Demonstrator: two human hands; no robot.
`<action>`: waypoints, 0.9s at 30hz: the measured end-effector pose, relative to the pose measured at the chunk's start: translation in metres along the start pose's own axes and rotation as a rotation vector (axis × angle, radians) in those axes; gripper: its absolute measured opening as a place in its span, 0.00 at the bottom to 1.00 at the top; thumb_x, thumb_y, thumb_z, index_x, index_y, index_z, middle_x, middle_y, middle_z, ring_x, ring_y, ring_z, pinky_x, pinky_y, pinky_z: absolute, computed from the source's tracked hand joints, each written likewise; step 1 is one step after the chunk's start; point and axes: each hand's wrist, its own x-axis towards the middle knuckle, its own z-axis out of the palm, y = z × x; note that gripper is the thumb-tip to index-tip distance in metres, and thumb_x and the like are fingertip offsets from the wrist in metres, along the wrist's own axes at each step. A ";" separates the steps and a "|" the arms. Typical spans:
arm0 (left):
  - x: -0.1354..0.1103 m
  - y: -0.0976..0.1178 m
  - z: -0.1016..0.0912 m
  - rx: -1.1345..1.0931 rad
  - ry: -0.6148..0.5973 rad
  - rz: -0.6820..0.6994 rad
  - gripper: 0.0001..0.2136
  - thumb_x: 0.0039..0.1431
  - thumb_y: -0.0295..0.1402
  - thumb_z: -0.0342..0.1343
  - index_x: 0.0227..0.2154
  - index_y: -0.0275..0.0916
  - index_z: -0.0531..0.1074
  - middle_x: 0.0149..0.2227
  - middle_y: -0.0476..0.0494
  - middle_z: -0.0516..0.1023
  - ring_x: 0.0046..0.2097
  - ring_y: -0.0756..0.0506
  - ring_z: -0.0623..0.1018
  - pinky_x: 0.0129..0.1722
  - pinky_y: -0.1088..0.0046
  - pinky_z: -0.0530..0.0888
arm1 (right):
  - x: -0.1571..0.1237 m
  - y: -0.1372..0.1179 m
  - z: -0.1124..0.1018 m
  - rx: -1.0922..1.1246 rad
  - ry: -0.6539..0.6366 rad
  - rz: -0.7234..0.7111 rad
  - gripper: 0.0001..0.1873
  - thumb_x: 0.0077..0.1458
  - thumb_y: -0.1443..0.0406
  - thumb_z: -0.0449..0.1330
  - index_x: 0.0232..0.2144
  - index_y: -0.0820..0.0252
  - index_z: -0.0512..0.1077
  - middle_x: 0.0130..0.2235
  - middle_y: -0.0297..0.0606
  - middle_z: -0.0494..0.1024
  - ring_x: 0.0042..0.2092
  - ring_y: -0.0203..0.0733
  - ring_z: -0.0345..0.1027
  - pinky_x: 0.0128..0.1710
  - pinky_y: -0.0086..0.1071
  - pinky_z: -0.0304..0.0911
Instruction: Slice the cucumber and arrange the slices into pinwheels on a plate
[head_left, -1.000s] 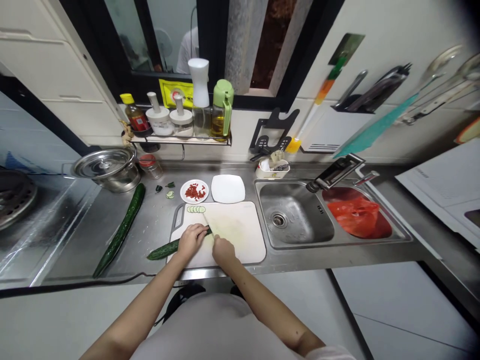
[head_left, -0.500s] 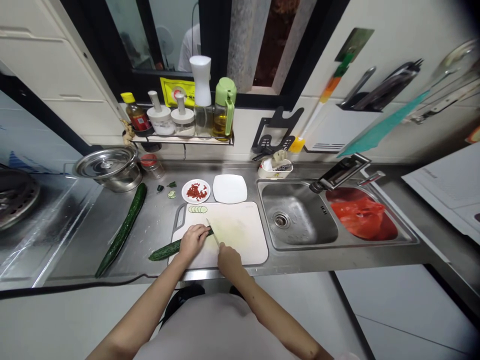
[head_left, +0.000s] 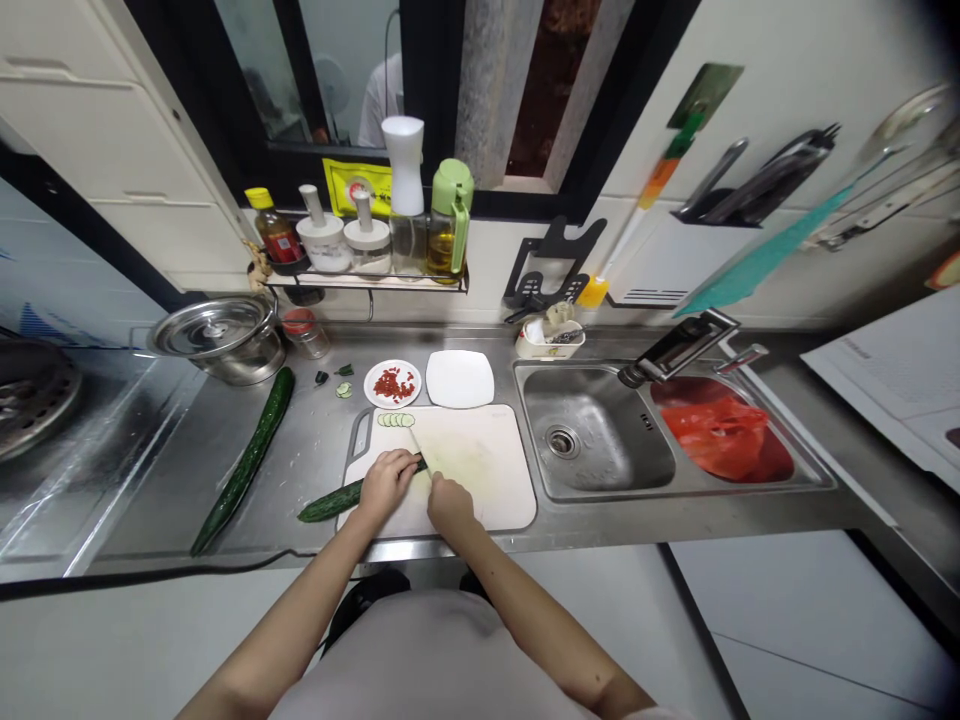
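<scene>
My left hand [head_left: 387, 482] is closed over a cucumber [head_left: 330, 502] that lies across the left part of a white cutting board [head_left: 502, 480]. Its cut end pokes out just past my fingertips. My right hand [head_left: 451, 508] grips a knife [head_left: 421, 450] whose thin blade stands right beside that cut end; the handle is hidden in my fist. Several cucumber slices [head_left: 396, 420] lie in an overlapping row at the board's top left. Behind the board are a white plate [head_left: 372, 389] of chopped red pieces and a bare square white plate [head_left: 460, 378].
Another whole cucumber [head_left: 244, 460] lies at left, near a lidded steel pot [head_left: 217, 335] and a red-lidded jar [head_left: 306, 333]. Cucumber scraps [head_left: 343, 390] sit behind the board. To the right is a double sink [head_left: 600, 480] with a red bag [head_left: 716, 437]. A condiment shelf [head_left: 367, 283] hangs above.
My right hand and the knife have shifted slightly left and up, closer to the cucumber's cut end. My left hand stays in place on the cucumber.
</scene>
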 end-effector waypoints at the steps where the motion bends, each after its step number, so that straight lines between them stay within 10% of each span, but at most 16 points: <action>1: 0.000 0.000 0.001 -0.001 0.001 0.001 0.12 0.62 0.35 0.48 0.40 0.44 0.77 0.40 0.45 0.78 0.44 0.45 0.74 0.47 0.66 0.71 | 0.001 -0.001 -0.001 0.002 0.005 -0.006 0.15 0.57 0.73 0.46 0.45 0.63 0.65 0.39 0.48 0.77 0.43 0.45 0.73 0.39 0.33 0.63; 27: -0.007 0.010 -0.001 0.106 -0.019 -0.022 0.12 0.62 0.34 0.47 0.43 0.45 0.75 0.42 0.45 0.77 0.45 0.44 0.73 0.46 0.66 0.70 | -0.037 0.027 -0.004 0.022 -0.013 0.035 0.15 0.59 0.69 0.45 0.43 0.62 0.68 0.39 0.47 0.77 0.42 0.46 0.73 0.37 0.34 0.61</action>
